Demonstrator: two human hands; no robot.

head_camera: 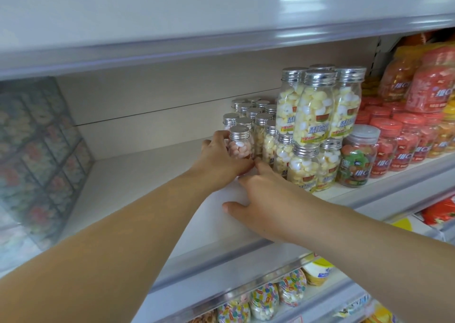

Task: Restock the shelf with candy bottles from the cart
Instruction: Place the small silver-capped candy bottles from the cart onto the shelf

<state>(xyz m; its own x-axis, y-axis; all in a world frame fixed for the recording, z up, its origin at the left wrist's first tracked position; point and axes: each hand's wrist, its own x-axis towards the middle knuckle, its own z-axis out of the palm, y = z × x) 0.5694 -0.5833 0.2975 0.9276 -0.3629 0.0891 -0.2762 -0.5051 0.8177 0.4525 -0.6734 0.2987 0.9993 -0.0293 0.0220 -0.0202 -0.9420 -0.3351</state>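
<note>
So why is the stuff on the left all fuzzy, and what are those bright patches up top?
Head view: the flowery boxes are blurred near the wide lens's edge; the patches on the upper shelf look like reflected lights; the pink candy bottle in the left hand is sharp.

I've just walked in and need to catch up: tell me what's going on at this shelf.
A person is restocking a shop shelf. The left hand grips a small pink candy bottle with a silver cap, holding it upright at the front left of a cluster of small silver-capped bottles. The right hand rests on the shelf, fingers straight, fingertips near that bottle's base. Stacked yellow candy bottles and red jars stand to the right.
</note>
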